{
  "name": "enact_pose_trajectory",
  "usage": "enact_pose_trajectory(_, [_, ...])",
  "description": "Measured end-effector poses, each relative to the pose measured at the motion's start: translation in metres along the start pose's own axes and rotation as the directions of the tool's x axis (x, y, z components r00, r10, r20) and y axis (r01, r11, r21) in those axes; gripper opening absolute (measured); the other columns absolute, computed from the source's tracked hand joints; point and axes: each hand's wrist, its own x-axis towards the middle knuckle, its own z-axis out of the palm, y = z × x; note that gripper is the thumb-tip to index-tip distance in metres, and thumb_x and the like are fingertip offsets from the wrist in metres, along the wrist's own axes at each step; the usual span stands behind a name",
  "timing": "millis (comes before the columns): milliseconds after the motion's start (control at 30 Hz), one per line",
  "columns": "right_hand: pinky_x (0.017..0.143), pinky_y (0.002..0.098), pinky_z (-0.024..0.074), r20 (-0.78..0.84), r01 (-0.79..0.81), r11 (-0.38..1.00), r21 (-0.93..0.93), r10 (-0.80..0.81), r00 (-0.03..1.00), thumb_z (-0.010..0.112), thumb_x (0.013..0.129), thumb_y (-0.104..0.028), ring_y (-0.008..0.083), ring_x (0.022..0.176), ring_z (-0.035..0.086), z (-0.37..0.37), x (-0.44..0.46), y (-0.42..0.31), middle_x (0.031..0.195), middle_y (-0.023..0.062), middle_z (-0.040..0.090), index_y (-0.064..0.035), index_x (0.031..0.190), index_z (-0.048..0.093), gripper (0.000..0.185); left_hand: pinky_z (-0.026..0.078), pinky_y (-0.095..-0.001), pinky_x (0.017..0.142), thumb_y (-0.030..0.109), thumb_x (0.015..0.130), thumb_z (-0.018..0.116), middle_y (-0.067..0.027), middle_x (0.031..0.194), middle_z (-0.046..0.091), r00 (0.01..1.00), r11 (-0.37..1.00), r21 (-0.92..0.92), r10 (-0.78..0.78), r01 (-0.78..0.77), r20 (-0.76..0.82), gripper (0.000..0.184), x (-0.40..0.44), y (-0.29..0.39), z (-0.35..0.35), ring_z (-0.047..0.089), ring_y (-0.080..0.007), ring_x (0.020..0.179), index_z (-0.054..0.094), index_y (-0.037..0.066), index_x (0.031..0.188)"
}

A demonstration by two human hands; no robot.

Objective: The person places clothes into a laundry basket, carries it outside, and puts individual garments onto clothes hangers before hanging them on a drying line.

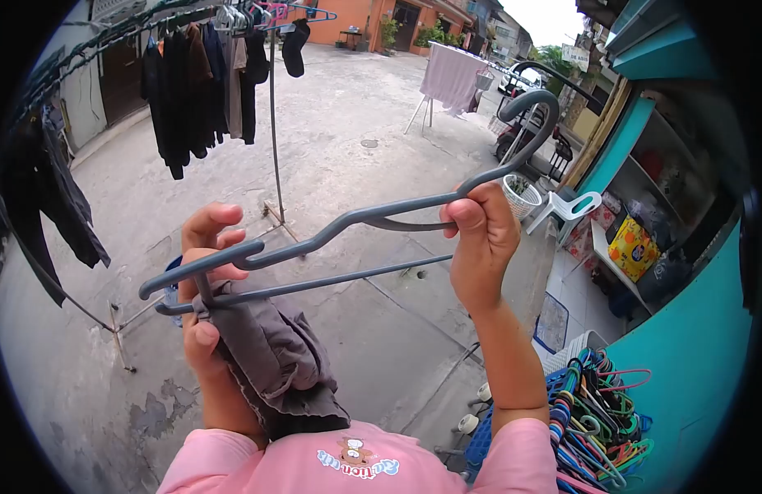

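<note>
A grey plastic hanger (323,235) is held up across the middle of the view, its hook at the upper right. My right hand (484,239) pinches it just below the hook. At its far left end, my left hand (208,272) has its fingers behind the hanger and its thumb on a dark grey-brown garment (282,354). The garment's upper edge is at the lower bar's left end, and its folds hang down toward my chest. Part of my left palm is hidden by the cloth and hanger.
Dark clothes (204,90) hang from a line at the upper left. A pink cloth (451,78) covers a rack farther off. At the lower right, many coloured hangers (595,420) lie over a blue basket (484,436). A white chair (566,206) stands right.
</note>
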Motion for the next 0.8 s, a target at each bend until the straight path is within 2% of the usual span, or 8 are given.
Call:
enact_pose_trajectory(33, [0.045,0.0198,0.0321,0.007,-0.081,0.99,0.116,0.081,0.997,0.061,0.083,-0.022,0.0054,0.048,0.039,0.018,-0.002,0.005,0.055,-0.0013,0.045,-0.0029,0.072,0.053,0.023,0.04,-0.0388,0.079,0.048,0.072,0.055,-0.0201,0.097,0.055,0.977,0.994,-0.029,-0.097,0.104,0.189,0.044,-0.001,0.002,-0.017,0.055,-0.0247,0.086,0.056,0.005,0.075])
enact_pose_trajectory(133, [0.051,0.0185,0.0355,0.192,-0.421,0.877,0.231,0.383,0.904,0.059,0.085,-0.03,0.0038,0.057,0.042,0.061,0.001,0.017,0.062,-0.0039,0.046,-0.0047,0.073,0.053,0.028,0.046,-0.0352,0.072,0.028,0.084,0.048,-0.0154,0.068,0.057,0.987,0.992,0.049,-0.123,0.118,0.107,0.028,0.013,0.014,-0.034,0.055,-0.0211,0.067,0.049,0.003,0.071])
enact_pose_trajectory(200, [0.067,0.0242,0.041,0.141,0.002,0.975,-0.223,0.03,0.99,0.055,0.086,-0.032,0.0151,0.08,0.052,0.099,-0.004,0.037,0.084,0.0045,0.055,-0.0043,0.092,0.052,0.028,0.046,-0.0324,0.069,0.02,0.087,0.044,-0.0143,0.065,0.056,0.999,0.991,0.129,-0.042,0.046,-0.033,0.024,0.021,0.013,-0.06,0.054,-0.0188,0.063,0.043,0.004,0.069])
enact_pose_trajectory(333, [0.071,0.0264,0.0423,-0.048,0.149,0.932,-0.329,-0.174,0.984,0.055,0.087,-0.022,0.0204,0.09,0.053,0.162,-0.039,0.038,0.098,0.0097,0.056,-0.003,0.102,0.051,0.025,0.043,-0.0289,0.068,0.024,0.086,0.045,-0.0119,0.064,0.055,0.885,0.871,0.488,0.274,-0.062,-0.376,0.026,0.046,0.026,-0.109,0.053,-0.0178,0.063,0.042,0.004,0.069])
enact_pose_trajectory(400, [0.071,0.0278,0.0439,0.2,-0.134,0.951,0.279,0.079,0.977,0.053,0.085,-0.01,0.0217,0.09,0.055,0.188,-0.084,0.027,0.1,0.0108,0.058,-0.0025,0.101,0.054,0.017,0.038,-0.0264,0.062,0.026,0.084,0.046,-0.0127,0.065,0.057,0.783,0.779,0.619,0.442,-0.095,-0.437,0.026,0.059,0.035,-0.149,0.056,-0.0195,0.065,0.042,0.005,0.07])
enact_pose_trajectory(567, [0.068,0.026,0.0451,0.749,-0.491,0.797,0.351,0.075,0.658,0.051,0.082,0.001,0.019,0.085,0.057,0.244,-0.154,0.014,0.097,0.0095,0.058,-0.003,0.09,0.06,0.012,0.034,-0.0238,0.058,0.022,0.079,0.047,-0.0163,0.065,0.059,0.559,0.635,0.767,0.669,-0.088,-0.49,0.02,0.077,0.077,-0.209,0.057,-0.0231,0.061,0.043,0.005,0.068])
enact_pose_trajectory(633, [0.07,0.0261,0.0446,0.907,-0.745,0.626,0.233,0.136,0.398,0.049,0.079,0.006,0.0196,0.088,0.056,0.271,-0.171,0.015,0.099,0.0086,0.058,-0.0037,0.092,0.059,0.019,0.035,-0.0242,0.059,0.022,0.08,0.046,-0.016,0.065,0.058,0.503,0.672,0.732,0.673,-0.112,-0.542,0.021,0.083,0.09,-0.222,0.056,-0.0238,0.061,0.042,0.006,0.068])
enact_pose_trajectory(800, [0.082,0.0291,0.0415,0.914,-0.717,0.604,0.347,-0.048,0.402,0.044,0.072,0.012,0.0236,0.098,0.052,0.326,-0.217,0.033,0.104,0.0089,0.055,-0.0036,0.093,0.058,0.03,0.036,-0.027,0.06,0.023,0.081,0.046,-0.0173,0.064,0.057,0.535,0.605,0.779,0.718,-0.165,-0.445,0.022,0.091,0.096,-0.237,0.055,-0.0242,0.063,0.041,0.005,0.07])
